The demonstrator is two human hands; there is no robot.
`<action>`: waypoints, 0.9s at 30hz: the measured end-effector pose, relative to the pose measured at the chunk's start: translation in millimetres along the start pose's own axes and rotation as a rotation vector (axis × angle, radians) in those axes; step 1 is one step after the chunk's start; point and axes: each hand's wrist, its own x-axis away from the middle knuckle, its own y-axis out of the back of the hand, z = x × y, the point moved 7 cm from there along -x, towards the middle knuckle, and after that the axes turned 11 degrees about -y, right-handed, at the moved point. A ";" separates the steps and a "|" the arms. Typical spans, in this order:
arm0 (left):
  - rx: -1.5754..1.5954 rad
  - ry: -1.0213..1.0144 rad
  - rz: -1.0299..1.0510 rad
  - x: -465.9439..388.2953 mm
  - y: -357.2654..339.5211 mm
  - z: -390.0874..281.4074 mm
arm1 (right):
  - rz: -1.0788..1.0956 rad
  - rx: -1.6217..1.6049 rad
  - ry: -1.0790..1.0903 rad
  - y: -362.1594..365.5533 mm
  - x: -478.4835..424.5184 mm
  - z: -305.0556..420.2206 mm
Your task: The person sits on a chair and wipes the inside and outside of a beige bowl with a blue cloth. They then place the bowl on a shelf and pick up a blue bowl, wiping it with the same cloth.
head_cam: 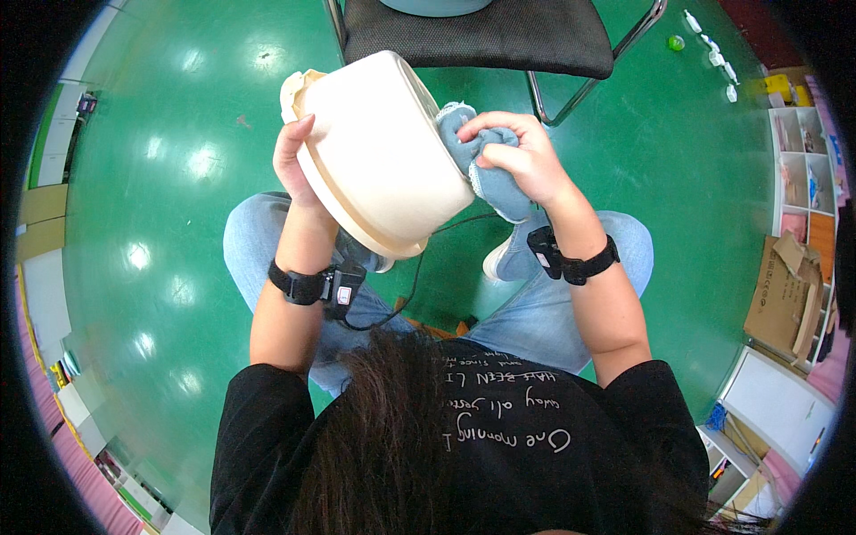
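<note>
A cream plastic bin (381, 147) is held tilted above my knees, its rim towards the lower left and its base towards the right. My left hand (294, 164) grips the rim, thumb on the outer side and the other fingers mostly hidden behind it. Near that hand, a crumpled cream edge (301, 90) sticks out from the rim; its material is hard to tell. Bunched in my right hand (531, 157) is a blue cloth (501, 190) with pale stitched edging. The cloth lies against the bin's base edge. The bin's inside faces away from view.
Ahead stands a chair with a black mesh seat (481, 43) and metal legs, bearing a light blue container (438, 5). Small white bottles (715, 59) and a green round item (675, 43) lie on the green floor (167, 221). Right are white shelves (794, 170) and a cardboard box (769, 307).
</note>
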 end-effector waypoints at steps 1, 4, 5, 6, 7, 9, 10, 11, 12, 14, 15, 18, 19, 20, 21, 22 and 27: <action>0.011 -0.009 0.000 -1.0 0.6 -1.5 | 0.005 0.048 -0.040 0.8 -0.9 -2.9; -0.001 -0.042 -0.012 -0.7 -2.3 -4.0 | -0.006 0.127 -0.135 2.2 -3.4 -10.7; -0.012 -0.055 -0.019 -0.1 -3.1 -4.8 | -0.047 0.202 -0.142 4.5 -5.6 -14.4; -0.024 -0.070 -0.010 -0.4 -4.0 -5.9 | -0.090 0.277 -0.147 7.0 -8.6 -20.7; -0.036 -0.085 0.000 -0.8 -4.4 -7.3 | -0.133 0.352 -0.153 9.1 -10.4 -26.8; -0.032 -0.090 0.020 -1.0 -4.9 -8.5 | -0.170 0.407 -0.128 9.2 -11.9 -34.7; -0.016 -0.078 0.031 -0.4 -5.0 -8.3 | -0.188 0.434 -0.115 9.9 -12.5 -36.0; 0.000 -0.067 0.042 0.5 -5.4 -8.3 | -0.187 0.449 -0.133 10.9 -13.1 -37.9; -0.001 -0.057 0.064 2.4 -6.2 -8.6 | -0.187 0.465 -0.153 10.9 -12.9 -38.2; 0.026 -0.030 0.076 4.7 -5.8 -8.0 | -0.192 0.490 -0.182 12.7 -12.8 -40.1; 0.036 -0.018 0.080 5.6 -5.2 -8.3 | -0.194 0.497 -0.191 14.3 -13.8 -41.7; 0.038 -0.006 0.160 5.6 2.9 -7.8 | -0.244 0.500 -0.215 21.1 -14.9 -44.8; 0.057 0.005 0.174 5.8 2.1 -7.3 | -0.268 0.498 -0.223 23.7 -15.0 -45.6; 0.042 0.006 0.163 6.3 1.3 -7.0 | -0.295 0.488 -0.214 26.3 -15.4 -45.3; 0.027 0.006 0.152 7.9 -3.1 -7.8 | -0.322 0.480 -0.204 28.7 -15.8 -44.7; 0.012 0.006 0.141 9.2 -5.1 -8.3 | -0.348 0.472 -0.194 30.6 -15.5 -43.5; 0.005 0.116 0.217 17.7 -12.4 0.5 | -0.449 0.334 -0.189 44.6 -13.2 -39.0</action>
